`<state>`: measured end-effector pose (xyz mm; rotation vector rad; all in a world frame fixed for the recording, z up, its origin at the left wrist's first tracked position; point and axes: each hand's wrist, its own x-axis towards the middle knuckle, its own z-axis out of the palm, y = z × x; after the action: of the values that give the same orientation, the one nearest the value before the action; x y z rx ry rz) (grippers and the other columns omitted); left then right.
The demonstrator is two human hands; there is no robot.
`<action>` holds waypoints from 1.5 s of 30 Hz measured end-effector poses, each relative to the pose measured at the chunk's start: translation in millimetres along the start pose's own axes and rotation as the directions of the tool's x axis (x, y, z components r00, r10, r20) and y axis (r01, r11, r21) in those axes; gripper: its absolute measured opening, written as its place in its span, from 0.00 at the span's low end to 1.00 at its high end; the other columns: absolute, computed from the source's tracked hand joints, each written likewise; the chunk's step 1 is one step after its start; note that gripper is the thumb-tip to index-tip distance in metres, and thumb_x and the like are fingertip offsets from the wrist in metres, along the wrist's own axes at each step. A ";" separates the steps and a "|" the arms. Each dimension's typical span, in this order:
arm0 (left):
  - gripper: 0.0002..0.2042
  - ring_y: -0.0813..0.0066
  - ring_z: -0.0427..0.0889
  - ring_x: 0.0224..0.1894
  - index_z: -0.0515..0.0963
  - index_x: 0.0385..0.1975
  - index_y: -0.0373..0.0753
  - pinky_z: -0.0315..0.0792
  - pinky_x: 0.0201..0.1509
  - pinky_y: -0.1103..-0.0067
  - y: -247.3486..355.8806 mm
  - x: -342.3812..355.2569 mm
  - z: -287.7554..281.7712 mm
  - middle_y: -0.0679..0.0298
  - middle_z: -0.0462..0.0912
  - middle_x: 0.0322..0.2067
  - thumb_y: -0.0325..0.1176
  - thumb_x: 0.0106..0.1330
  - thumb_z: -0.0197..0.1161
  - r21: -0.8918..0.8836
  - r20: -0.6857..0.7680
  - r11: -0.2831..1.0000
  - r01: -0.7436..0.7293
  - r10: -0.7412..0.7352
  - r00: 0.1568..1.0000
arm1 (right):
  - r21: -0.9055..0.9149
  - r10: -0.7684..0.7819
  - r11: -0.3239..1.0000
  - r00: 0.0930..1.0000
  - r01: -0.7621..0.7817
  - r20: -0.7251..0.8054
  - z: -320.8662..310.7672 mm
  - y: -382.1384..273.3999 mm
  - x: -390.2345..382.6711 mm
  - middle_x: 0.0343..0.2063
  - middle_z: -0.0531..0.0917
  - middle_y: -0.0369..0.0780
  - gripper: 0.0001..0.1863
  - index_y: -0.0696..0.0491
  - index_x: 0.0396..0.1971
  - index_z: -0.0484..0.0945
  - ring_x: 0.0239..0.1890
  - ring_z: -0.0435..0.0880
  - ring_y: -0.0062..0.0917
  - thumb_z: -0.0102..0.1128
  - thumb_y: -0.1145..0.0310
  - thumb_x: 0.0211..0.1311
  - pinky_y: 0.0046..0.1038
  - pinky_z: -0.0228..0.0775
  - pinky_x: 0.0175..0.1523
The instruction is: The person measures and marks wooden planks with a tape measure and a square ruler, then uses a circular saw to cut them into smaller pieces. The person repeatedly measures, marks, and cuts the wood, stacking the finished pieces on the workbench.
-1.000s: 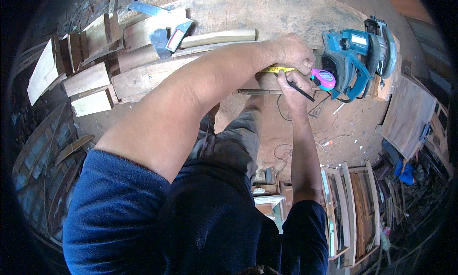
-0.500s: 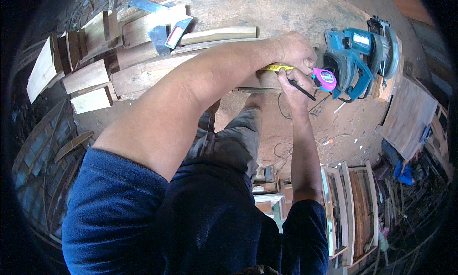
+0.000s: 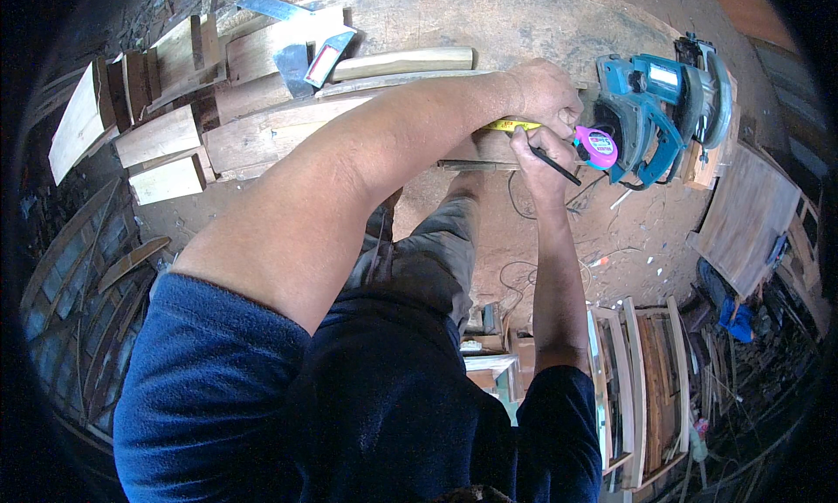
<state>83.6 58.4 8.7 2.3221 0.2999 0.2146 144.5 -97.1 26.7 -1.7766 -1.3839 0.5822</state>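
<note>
As before — hands (image 3: 546,91) at tape measure (image 3: 597,148)

Table (image 3: 524,23): broad, wooden, worn surface with dark stains; edges bowed by lens. Directly on it: rounded pale wood strip (image 3: 401,64), lying lengthwise; long board (image 3: 257,141), along near side, partly hidden by forearm; teal power tools (image 3: 661,145), side by side at right end. Short pale blocks (image 3: 166,141), clustered at left end; bearing surface unclear. Floor (image 3: 489,232): reddish brown, littered with pale scraps. Directly on it: thin dark cord (image 3: 517,202), looped; small orange bit (image 3: 599,261), near scraps.
</note>
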 end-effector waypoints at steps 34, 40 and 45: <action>0.17 0.54 0.84 0.45 0.85 0.33 0.50 0.78 0.48 0.59 10.9 2.0 2.4 0.64 0.87 0.37 0.55 0.51 0.71 0.022 0.093 0.997 0.070 -0.072 0.993 | 0.069 0.401 0.914 0.862 -0.401 -0.311 -119.0 21.7 -22.0 0.37 0.81 0.36 0.15 0.59 0.51 0.79 0.35 0.77 0.19 0.56 0.64 0.75 0.23 0.70 0.43; 0.21 0.53 0.84 0.48 0.82 0.46 0.46 0.78 0.51 0.59 8.6 -11.2 21.9 0.55 0.84 0.44 0.48 0.53 0.72 0.051 -0.147 0.998 0.037 -0.029 0.989 | 0.323 0.741 0.626 0.671 -0.710 0.040 -106.5 -1.5 14.2 0.42 0.82 0.36 0.17 0.57 0.53 0.79 0.37 0.77 0.14 0.60 0.59 0.75 0.15 0.65 0.34; 0.33 0.51 0.84 0.47 0.73 0.62 0.43 0.79 0.52 0.60 72.4 -64.1 -24.6 0.51 0.79 0.53 0.42 0.54 0.73 0.069 -0.334 0.996 0.056 -0.030 0.942 | 0.263 0.488 0.856 0.864 -0.445 -0.124 -69.2 -31.2 5.1 0.44 0.83 0.37 0.15 0.59 0.50 0.78 0.43 0.81 0.16 0.63 0.65 0.72 0.18 0.73 0.43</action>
<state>27.1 8.3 73.8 2.3478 0.5348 0.5869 180.1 -110.7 92.6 -1.9281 -0.7149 0.7730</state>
